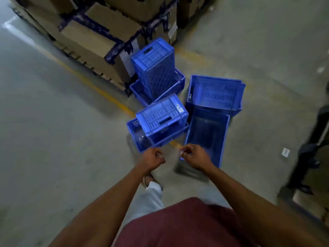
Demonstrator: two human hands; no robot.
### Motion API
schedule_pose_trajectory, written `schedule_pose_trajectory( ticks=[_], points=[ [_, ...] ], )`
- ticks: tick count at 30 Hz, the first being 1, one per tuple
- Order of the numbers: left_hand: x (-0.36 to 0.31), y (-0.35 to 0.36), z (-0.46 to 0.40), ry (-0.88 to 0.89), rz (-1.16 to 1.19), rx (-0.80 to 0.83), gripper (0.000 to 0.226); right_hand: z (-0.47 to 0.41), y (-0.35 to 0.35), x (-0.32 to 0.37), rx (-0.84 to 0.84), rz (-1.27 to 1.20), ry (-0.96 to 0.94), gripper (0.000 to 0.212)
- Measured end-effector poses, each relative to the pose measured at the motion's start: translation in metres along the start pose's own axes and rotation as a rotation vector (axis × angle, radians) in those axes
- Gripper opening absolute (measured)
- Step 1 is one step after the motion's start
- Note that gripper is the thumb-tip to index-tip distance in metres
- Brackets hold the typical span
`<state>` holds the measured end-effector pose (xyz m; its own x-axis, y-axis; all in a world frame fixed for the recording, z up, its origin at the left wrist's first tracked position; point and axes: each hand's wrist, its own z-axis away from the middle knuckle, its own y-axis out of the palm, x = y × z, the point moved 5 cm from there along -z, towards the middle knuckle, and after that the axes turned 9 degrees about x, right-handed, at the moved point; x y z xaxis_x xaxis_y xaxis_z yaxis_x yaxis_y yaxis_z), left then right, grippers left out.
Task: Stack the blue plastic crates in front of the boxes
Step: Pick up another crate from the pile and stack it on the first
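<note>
Crates of blue slatted plastic lie in loose clusters on the grey concrete floor (pixel 53 139), just in front of the taped brown cardboard boxes (pixel 99 38). Nearest the boxes, one tall blue crate (pixel 154 68) stands on end inside a low one; closer in, an upturned blue crate (pixel 162 118) sits tilted in another open crate. To the right, a long open blue crate (pixel 207 136) lies beside a further nested pair (pixel 216 94). None is squarely stacked (probably dropped here only to be sorted).

Both hands hang empty above the floor. The left hand (pixel 151 157) has its fingers curled loosely inward, just short of the near crate's rim. The right hand (pixel 195 156) overlaps the long crate's near corner, fingers bent, thumb and forefinger close together; whether it touches the rim I cannot tell.
</note>
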<state>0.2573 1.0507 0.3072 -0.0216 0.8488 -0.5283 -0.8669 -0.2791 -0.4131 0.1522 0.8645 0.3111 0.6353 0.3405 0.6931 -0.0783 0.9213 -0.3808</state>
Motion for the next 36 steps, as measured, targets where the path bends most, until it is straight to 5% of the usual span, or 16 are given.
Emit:
schedule_pose_trajectory(
  ticks=[9, 15, 24, 31, 36],
  points=[
    [-0.007, -0.084, -0.164, 0.035, -0.183, -0.041, 0.031, -0.119, 0.041, 0.004, -0.235, -0.360, 0.191, 0.017],
    [-0.035, -0.053, -0.276, 0.206, -0.385, 0.005, 0.044, -0.204, 0.058, -0.034, -0.313, -0.554, 0.330, 0.019],
    [-0.003, -0.023, -0.363, 0.110, -0.536, 0.126, 0.057, -0.296, 0.071, -0.089, -0.250, -0.649, 0.474, 0.013],
    [0.008, -0.141, -0.404, 0.185, -0.321, -0.220, 0.030, -0.328, 0.089, -0.102, -0.173, -0.571, 0.579, 0.014],
    [0.032, -0.213, -0.431, 0.213, -0.207, -0.328, 0.050, -0.357, 0.131, -0.107, -0.063, -0.389, 0.643, 0.029]
  ],
)
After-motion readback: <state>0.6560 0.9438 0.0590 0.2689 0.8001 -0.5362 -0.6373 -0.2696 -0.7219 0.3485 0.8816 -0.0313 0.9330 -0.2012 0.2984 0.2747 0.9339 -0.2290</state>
